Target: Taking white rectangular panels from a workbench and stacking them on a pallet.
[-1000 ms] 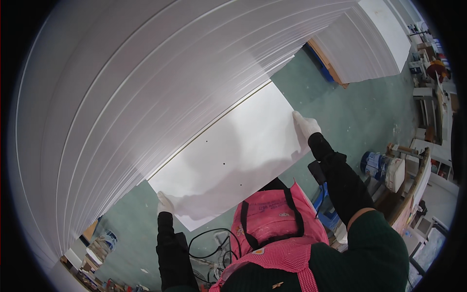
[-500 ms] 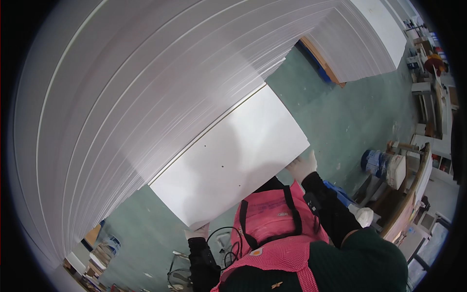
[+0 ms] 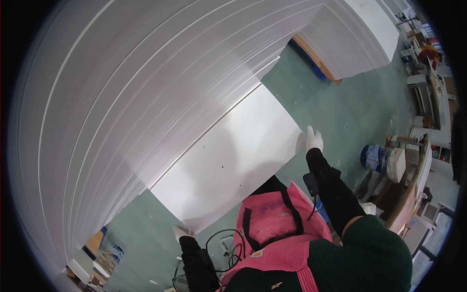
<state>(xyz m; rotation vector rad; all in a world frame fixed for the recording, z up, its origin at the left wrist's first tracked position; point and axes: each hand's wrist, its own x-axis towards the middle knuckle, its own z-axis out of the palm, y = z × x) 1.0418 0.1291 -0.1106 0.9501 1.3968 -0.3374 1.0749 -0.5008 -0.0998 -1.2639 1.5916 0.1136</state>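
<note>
A white flat panel [image 3: 228, 155] with several small dark dots in a row lies at the foot of a tall stack of white boards [image 3: 146, 97]. My right hand [image 3: 314, 139], in a pale glove, is beside the panel's right corner with its fingers stretched out. By the near left corner is my left hand [image 3: 183, 232], also pale-gloved. Its fingers show small and partly spread, with nothing visible in them. Whether either hand touches the panel's edge, I cannot tell.
Another stack of white boards [image 3: 348, 44] stands on a wooden pallet [image 3: 316, 58] at far right. On the right are a blue-and-white bucket [image 3: 372, 158] and a cluttered bench [image 3: 413, 185]. A black cable [image 3: 206, 248] loops beside my pink apron [image 3: 267, 219].
My right hand has moved from the panel's near edge up and out past its right corner. My left hand has shifted leftward, off the near edge. The panel lies where it was.
</note>
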